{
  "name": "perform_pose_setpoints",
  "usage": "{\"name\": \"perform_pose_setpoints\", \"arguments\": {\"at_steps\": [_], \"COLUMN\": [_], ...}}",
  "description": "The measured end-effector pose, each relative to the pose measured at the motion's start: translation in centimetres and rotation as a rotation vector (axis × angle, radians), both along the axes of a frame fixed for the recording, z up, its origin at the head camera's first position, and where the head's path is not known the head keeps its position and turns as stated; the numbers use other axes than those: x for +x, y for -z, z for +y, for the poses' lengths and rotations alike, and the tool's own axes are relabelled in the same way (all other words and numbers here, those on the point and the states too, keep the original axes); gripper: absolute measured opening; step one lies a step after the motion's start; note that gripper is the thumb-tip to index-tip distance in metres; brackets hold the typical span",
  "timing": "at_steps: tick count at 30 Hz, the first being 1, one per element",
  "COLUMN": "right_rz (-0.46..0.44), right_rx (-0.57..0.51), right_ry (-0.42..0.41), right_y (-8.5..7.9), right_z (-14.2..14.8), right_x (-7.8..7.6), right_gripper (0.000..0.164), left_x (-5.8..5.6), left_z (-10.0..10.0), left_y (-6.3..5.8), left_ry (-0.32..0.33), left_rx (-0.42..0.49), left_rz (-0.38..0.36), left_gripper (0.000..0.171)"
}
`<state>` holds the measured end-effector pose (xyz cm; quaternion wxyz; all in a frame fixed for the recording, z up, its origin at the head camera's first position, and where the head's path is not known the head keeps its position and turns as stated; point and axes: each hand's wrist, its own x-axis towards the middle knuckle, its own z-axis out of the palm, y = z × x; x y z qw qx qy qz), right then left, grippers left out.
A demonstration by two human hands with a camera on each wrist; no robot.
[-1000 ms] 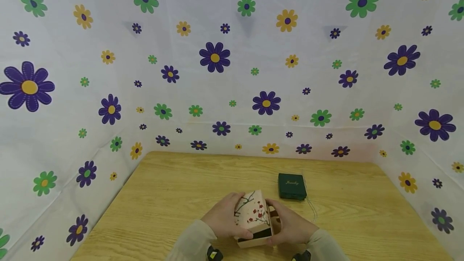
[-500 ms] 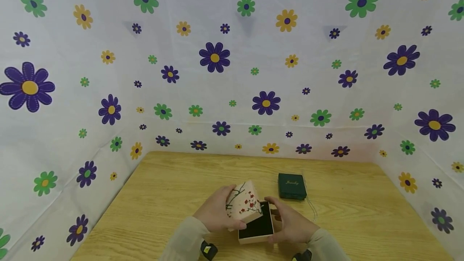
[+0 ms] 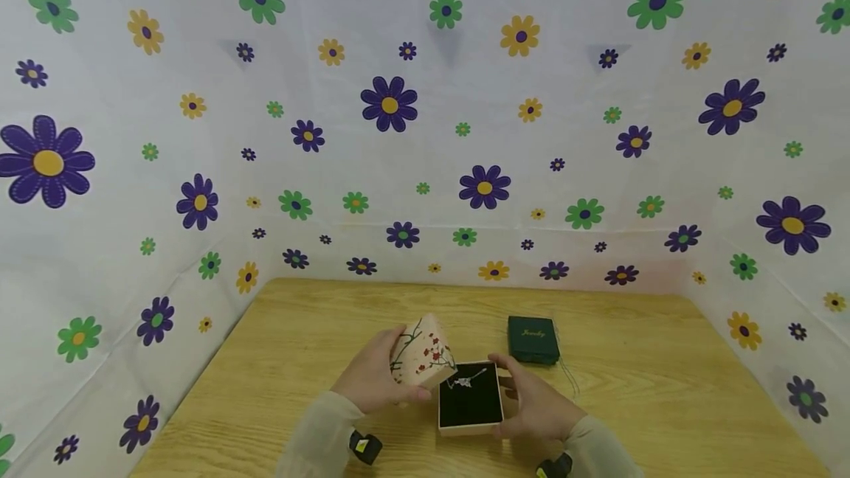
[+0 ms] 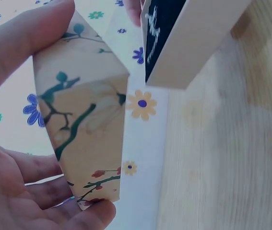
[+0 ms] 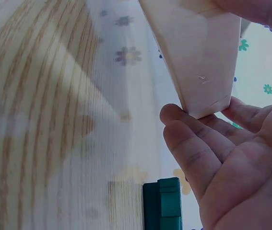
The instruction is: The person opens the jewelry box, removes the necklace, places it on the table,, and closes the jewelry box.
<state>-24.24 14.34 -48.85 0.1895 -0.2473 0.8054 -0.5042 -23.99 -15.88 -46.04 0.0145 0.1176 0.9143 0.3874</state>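
Note:
My left hand [image 3: 373,375] holds a cream box lid [image 3: 425,352] printed with branches and red blossoms, tilted above and left of the box base. In the left wrist view the thumb and fingers grip opposite edges of the lid [image 4: 88,115]. My right hand [image 3: 539,406] grips the cream box base [image 3: 470,430] by its right side. Black padding [image 3: 471,404] lines the base, and a silvery necklace [image 3: 463,380] lies across its upper part. From the right wrist, the pale outer side of the base [image 5: 203,57] shows between thumb and fingers.
A dark green jewelry box [image 3: 533,339] with gold lettering stands behind my right hand. Thin cord [image 3: 569,378] trails on the wooden table [image 3: 319,323] at its right side. A white flower-printed cloth [image 3: 438,146] surrounds the table's back and sides.
My left hand has lifted the lid off the base and carried it to the left. The padding and necklace inside have come into view. My right hand has kept its hold on the base.

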Motion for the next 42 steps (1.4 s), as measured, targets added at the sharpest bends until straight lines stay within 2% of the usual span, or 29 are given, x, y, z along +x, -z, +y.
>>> {"name": "perform_pose_setpoints", "arguments": {"at_steps": [10, 14, 18, 26, 33, 42], "right_rz": [0.053, 0.060, 0.075, 0.089, 0.088, 0.084], "right_rx": [0.021, 0.008, -0.014, -0.013, -0.014, -0.005], "right_ry": [0.051, 0.065, 0.072, 0.098, 0.115, 0.102], "right_y": [-0.2, -0.3, -0.2, -0.2, -0.3, -0.4], "right_z": [0.3, 0.3, 0.1, 0.1, 0.1, 0.2], "right_x": [0.1, 0.2, 0.3, 0.2, 0.3, 0.3], "right_gripper": [0.106, 0.106, 0.105, 0.105, 0.106, 0.105], "left_x": [-0.6, -1.0, -1.5, -2.2, -2.6, -2.3], "left_z": [-1.6, -2.3, -3.1, -4.0, -5.4, -6.6], "left_y": [0.2, 0.7, 1.6, 2.6, 3.9, 4.1], "left_ry": [-0.140, -0.173, -0.201, -0.208, -0.234, -0.253], "left_rx": [-0.054, -0.073, -0.138, -0.192, -0.310, -0.345], "left_rz": [0.012, 0.002, -0.017, -0.033, -0.067, -0.114], "left_gripper": [0.123, 0.124, 0.125, 0.125, 0.126, 0.126]}}
